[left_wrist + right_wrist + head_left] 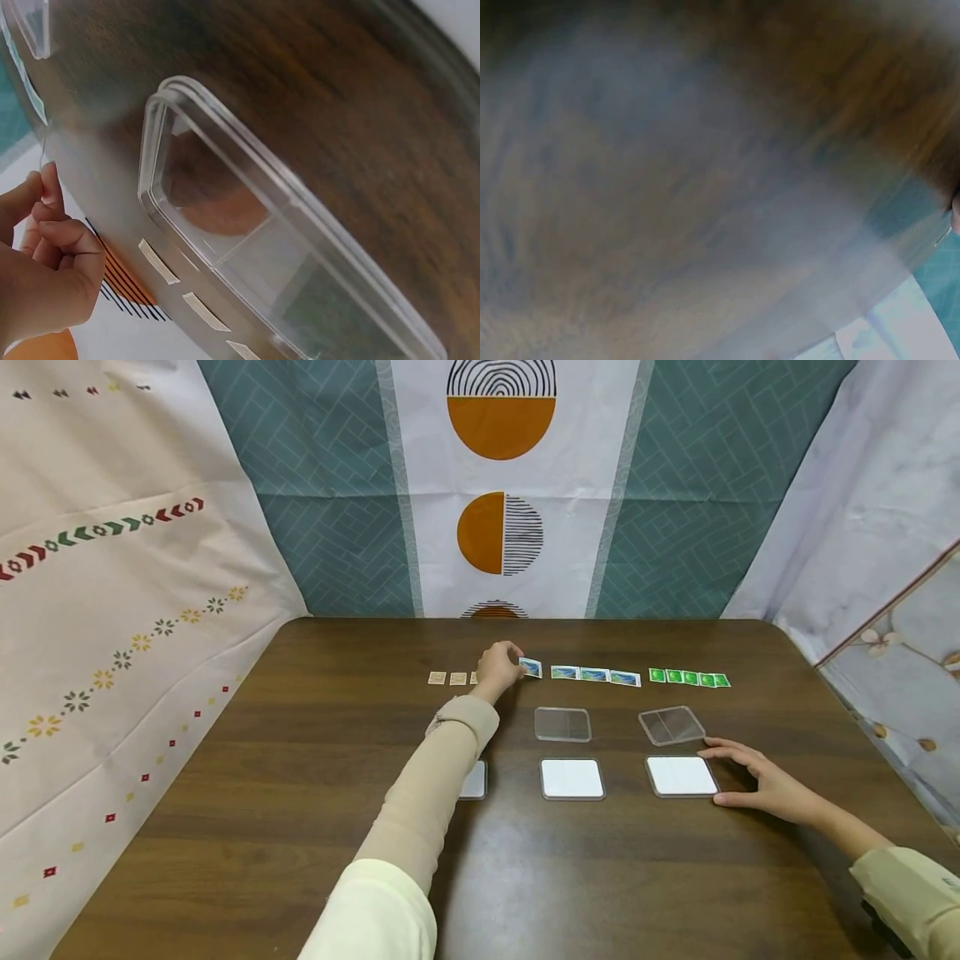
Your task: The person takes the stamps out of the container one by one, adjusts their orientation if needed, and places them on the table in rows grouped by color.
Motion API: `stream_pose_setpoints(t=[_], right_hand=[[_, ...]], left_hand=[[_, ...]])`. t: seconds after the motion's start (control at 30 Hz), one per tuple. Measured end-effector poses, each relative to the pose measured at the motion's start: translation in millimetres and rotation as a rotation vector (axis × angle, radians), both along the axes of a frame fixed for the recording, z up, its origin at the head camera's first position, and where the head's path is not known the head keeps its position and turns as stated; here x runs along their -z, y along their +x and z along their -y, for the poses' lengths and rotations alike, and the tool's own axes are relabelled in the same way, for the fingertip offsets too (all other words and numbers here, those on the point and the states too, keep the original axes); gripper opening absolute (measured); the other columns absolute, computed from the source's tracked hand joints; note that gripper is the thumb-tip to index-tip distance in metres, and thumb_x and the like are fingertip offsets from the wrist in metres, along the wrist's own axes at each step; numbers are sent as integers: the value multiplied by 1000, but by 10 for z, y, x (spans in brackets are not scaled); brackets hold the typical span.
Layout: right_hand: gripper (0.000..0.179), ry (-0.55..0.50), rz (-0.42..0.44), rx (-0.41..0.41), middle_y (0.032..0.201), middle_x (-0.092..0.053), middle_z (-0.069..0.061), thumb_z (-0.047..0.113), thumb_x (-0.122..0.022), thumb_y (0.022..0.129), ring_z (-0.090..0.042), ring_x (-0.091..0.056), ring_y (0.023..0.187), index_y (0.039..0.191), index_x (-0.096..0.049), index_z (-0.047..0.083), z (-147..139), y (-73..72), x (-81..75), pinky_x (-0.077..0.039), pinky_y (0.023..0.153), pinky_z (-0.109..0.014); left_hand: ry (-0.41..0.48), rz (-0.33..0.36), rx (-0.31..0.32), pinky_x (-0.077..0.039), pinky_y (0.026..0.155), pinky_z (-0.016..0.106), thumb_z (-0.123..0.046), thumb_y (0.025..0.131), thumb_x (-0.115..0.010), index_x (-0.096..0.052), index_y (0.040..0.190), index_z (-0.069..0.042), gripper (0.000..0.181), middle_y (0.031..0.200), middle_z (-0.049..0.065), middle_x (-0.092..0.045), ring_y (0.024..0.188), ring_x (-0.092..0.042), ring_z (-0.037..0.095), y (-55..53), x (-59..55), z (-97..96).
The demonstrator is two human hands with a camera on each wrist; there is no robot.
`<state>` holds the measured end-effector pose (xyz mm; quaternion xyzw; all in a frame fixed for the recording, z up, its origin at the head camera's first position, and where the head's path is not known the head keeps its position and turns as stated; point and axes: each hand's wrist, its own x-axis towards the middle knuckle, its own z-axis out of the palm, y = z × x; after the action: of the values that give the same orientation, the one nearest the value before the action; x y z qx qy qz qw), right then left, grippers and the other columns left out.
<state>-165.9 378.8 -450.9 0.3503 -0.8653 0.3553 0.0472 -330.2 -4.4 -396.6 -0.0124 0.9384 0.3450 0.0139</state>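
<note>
My left hand (498, 670) pinches a small blue picture stamp (531, 667) at its left edge. In the left wrist view, the stamp shows nearly edge-on at the fingertips. A row of similar blue stamps (595, 675) lies just right of it. My right hand (753, 781) rests at the right side of a shallow square case with a white inside (682, 776), thumb at its lower corner and forefinger near the clear lid (671, 725) behind. The right wrist view is blurred, with only a fingertip at its edge.
Several green stamps (689, 677) lie at the right back, beige stamps (457, 678) at the left. Another white case (572, 778) and clear lid (562, 724) sit mid-table. My left arm partly covers a third case (475, 781). Patterned cloths hang around the wooden table (300, 735).
</note>
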Motion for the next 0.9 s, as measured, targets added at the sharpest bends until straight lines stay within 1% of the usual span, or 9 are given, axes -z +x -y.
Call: stream_pose_setpoints(t=[0.1,0.2,0.3,0.43,0.53,0.6,0.67,0.77,0.9], right_hand=[[62,5,-9,3,143,-30,24,-5,-78,67,16,-21,130,123,-53,-1,-1,13,2,-17,96,0],[61,5,-15,7,143,-31,24,-5,-78,66,16,-22,130,123,-53,-1,2,22,-5,-17,96,0],[61,5,-17,9,143,-31,23,-5,-77,67,15,-21,130,123,-53,-1,13,22,-15,-17,96,0],[60,5,-17,11,143,-31,24,-4,-77,67,15,-21,131,122,-53,-1,22,21,-15,-17,97,0],[60,7,-16,18,143,-30,24,-4,-77,67,16,-21,130,123,-53,-1,23,27,-6,-16,96,0],[61,11,-15,22,143,-30,25,-4,-77,67,16,-20,130,123,-53,0,21,30,-3,-16,96,0],[61,12,-16,25,143,-30,24,-4,-78,67,16,-20,130,123,-53,0,19,28,-2,-16,96,0],[62,12,-20,25,143,-30,24,-4,-78,67,16,-21,130,124,-53,1,13,20,1,-16,96,0],[62,5,-16,17,144,-31,23,-4,-78,67,15,-21,130,123,-53,0,13,14,7,-16,96,0]], left_hand=[[-44,9,-6,-45,60,29,-21,84,-70,-65,105,-17,22,98,4,-71,78,-65,23,-16,21,-32],[-92,-4,-26,-49,67,34,-20,84,-71,-65,103,-17,20,103,4,-70,89,-65,25,-22,32,-80],[-127,-2,-49,-51,75,39,-19,83,-71,-66,101,-15,18,107,5,-69,97,-65,27,-24,32,-129],[-157,17,-75,-52,80,40,-16,84,-68,-67,101,-15,17,109,4,-69,101,-65,27,-34,45,-182],[-175,17,-98,-52,80,39,-13,83,-66,-69,99,-15,17,107,3,-70,100,-65,26,-51,63,-204],[-184,14,-106,-53,78,39,-10,83,-63,-69,93,-14,12,102,3,-71,97,-66,24,-63,71,-217],[-190,11,-116,-53,75,38,-8,82,-61,-66,82,-14,8,97,2,-70,93,-66,24,-76,77,-227],[-197,14,-120,-52,71,38,-6,82,-59,-53,67,-14,18,86,2,-66,88,-65,22,-87,81,-239],[-209,13,-114,-52,71,38,-6,83,-58,-44,62,-16,26,83,2,-63,85,-65,20,-91,95,-243]])
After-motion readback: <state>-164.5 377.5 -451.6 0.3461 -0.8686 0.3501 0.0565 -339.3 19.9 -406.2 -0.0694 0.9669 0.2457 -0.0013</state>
